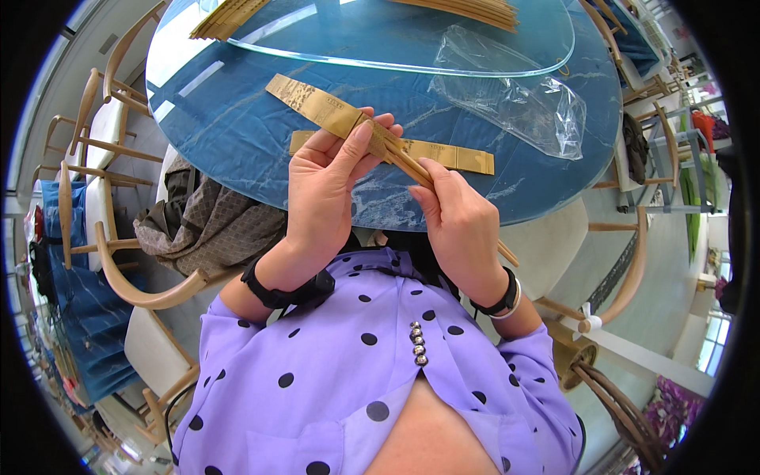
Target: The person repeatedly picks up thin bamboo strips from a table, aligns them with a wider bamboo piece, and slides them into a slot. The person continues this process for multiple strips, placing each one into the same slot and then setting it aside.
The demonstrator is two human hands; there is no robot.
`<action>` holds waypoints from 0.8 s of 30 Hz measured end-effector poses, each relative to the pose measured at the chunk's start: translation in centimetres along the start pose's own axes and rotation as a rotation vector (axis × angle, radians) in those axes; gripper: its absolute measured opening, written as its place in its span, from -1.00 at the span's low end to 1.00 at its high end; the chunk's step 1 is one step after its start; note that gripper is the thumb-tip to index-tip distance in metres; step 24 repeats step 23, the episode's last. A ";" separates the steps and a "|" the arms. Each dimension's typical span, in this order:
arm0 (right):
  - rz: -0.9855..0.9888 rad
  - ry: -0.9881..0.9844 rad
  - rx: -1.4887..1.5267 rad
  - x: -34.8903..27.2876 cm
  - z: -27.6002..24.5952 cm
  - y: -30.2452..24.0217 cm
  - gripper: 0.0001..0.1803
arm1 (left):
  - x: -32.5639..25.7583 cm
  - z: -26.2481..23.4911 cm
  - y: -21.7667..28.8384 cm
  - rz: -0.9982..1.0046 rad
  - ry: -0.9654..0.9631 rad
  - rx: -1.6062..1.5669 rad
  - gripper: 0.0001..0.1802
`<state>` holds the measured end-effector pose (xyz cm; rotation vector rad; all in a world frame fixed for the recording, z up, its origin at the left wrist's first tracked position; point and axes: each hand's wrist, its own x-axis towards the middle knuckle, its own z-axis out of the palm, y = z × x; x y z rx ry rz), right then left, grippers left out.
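My left hand (328, 170) pinches a gold chopstick sleeve (317, 107) between thumb and fingers, above the near part of the table. The sleeve slants from upper left down toward my right hand. A pair of light brown chopsticks (408, 165) sits with one end in the sleeve's lower mouth. My right hand (465, 218) grips the chopsticks, and their other ends stick out below its wrist side. Under my hands, more gold sleeve paper (475, 161) lies flat on the blue table, partly hidden by my left hand.
The round blue table (237, 127) carries a raised glass turntable (356, 59). A stack of gold sleeves (226, 20) and a bundle of chopsticks (467, 12) rest on it. A crumpled clear plastic bag (546, 111) lies at right. Wooden chairs (146, 293) stand around; one bears a patterned cloth (210, 226).
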<state>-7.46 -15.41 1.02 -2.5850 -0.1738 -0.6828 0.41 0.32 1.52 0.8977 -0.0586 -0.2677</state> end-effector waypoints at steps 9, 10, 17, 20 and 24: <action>-0.130 -0.086 -0.129 -6.2 -4.2 3.6 -0.61 | -1.7 -2.0 0.3 0.016 0.036 0.018 -0.66; -0.104 -0.074 -0.131 -6.6 -4.2 3.4 -0.60 | -1.7 -1.8 -0.1 0.009 0.033 0.010 -0.67; 0.016 -0.094 0.000 -6.5 -3.1 2.7 -0.60 | -0.9 -2.1 -0.7 -0.074 0.034 0.012 -0.66; 0.042 -0.109 0.034 -6.6 -3.2 2.8 -0.62 | -0.8 -2.6 -0.8 -0.083 0.010 -0.029 -0.66; 0.059 -0.100 0.061 -6.9 -3.2 2.5 -0.63 | -1.1 -2.5 -1.0 -0.057 -0.015 0.039 -0.64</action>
